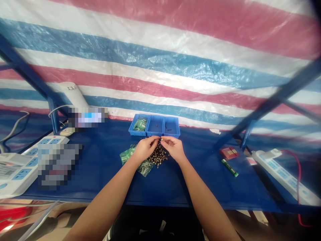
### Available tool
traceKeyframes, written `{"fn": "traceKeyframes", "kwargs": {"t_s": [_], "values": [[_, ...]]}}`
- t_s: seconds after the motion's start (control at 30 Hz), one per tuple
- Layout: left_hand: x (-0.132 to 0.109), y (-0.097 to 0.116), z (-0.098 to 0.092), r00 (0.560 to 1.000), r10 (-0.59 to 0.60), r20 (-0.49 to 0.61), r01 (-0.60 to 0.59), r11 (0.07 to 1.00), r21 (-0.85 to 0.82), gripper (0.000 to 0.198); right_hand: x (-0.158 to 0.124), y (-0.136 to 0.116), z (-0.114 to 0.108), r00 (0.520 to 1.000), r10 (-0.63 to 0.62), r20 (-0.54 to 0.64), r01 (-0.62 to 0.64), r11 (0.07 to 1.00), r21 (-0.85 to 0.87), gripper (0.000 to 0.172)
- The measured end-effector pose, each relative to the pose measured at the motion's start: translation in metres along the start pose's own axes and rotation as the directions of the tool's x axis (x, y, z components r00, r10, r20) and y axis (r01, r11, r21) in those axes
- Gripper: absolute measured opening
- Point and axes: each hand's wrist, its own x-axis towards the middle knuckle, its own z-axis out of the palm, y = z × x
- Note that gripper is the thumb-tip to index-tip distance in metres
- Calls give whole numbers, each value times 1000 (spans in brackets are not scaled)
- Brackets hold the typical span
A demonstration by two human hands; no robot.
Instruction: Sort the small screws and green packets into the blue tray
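Observation:
Both hands meet above a pile of small brass and dark metal parts [158, 156] on the blue table. My left hand [146, 147] has its fingers closed together at the pile's upper left; what they pinch is too small to make out. Opposite it, my right hand [173, 147] pinches a small brass-coloured part [162, 139] between thumb and finger. Green-printed clear packets [145, 168] of metal pieces lie beside and partly under my left hand and wrist. Just beyond the hands are three joined blue bins [155, 126]; the left one holds green packets [140, 124], the others a few small dark pieces.
Power strips stand at the left [32, 164] and right [283, 172]. A red box [228, 153] and a green packet [230, 168] lie on the right of the blue table [200, 174]. Blue frame bars slant up both sides, before a striped sheet [160, 67].

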Motion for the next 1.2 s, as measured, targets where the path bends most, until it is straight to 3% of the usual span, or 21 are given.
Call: {"fn": "traceKeyframes", "kwargs": {"t_s": [0.33,0.57,0.7,0.77,0.87,0.97,1.1,1.2], "values": [[-1,-2,1,1000,16,-27,-15,1000,8,28,4,6,-11,988,151,29,-142,968,-209,29],[-1,-3,0,988,-49,-144,54,998,30,27,6,5,-7,989,122,79,-106,977,-183,34],[-1,-4,0,977,-78,-200,80,997,2,26,7,4,-4,986,29,161,-14,995,-98,64],[-1,-4,0,975,-86,-206,87,996,0,25,6,6,-6,985,18,170,13,984,-178,57],[0,-3,-1,975,-87,-205,90,996,9,25,4,9,-14,991,-26,130,88,866,-493,27],[0,-2,-2,979,-77,-191,80,997,7,26,4,9,-25,991,-65,120,133,679,-722,20],[-1,-1,-2,985,-62,-163,61,998,-8,27,6,5,-37,992,3,125,105,525,-845,15],[-1,-2,-1,987,-58,-151,57,998,-5,27,7,4,-41,984,80,160,98,505,-858,14]]}}
